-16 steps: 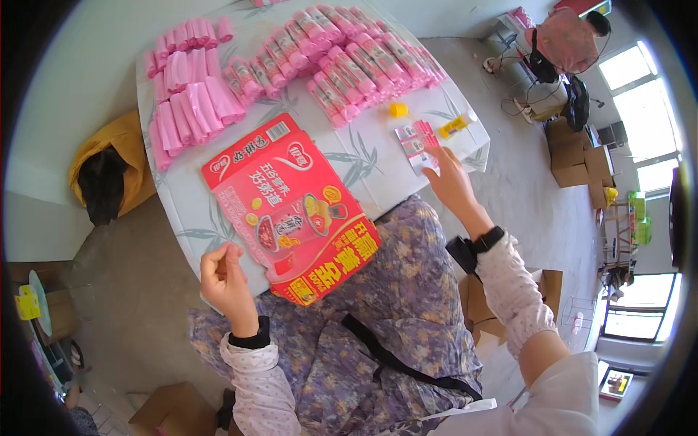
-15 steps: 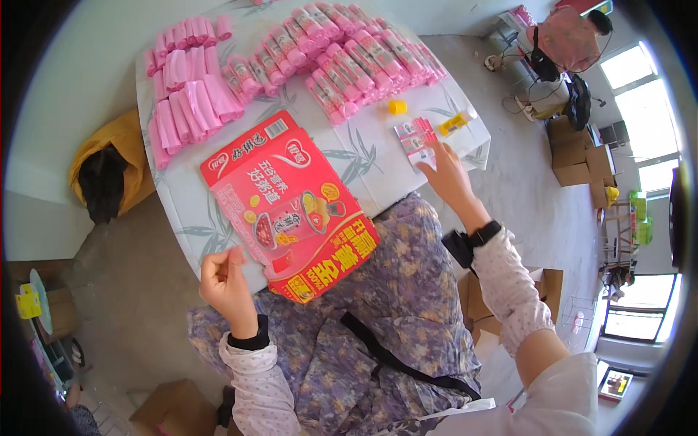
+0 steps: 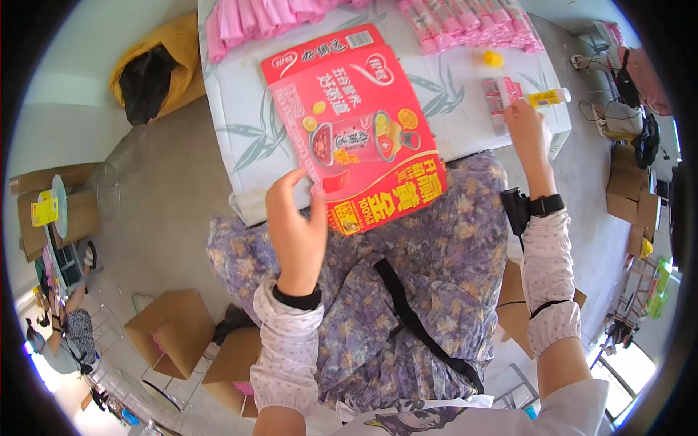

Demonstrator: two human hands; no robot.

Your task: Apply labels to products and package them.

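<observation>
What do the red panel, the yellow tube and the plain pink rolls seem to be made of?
Red panel: likely printed cardboard, smooth, perhaps lightly glossy; it lies flat, with a crease near its top.
Yellow tube: probably hard plastic, smooth; its round shape and white end look moulded.
Pink rolls: perhaps thin plastic film; their soft sheen suggests it, but fabric remains possible.

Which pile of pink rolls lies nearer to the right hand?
The right pile, marked with grey and white; the left pile, farther away, looks plain pink.
</observation>
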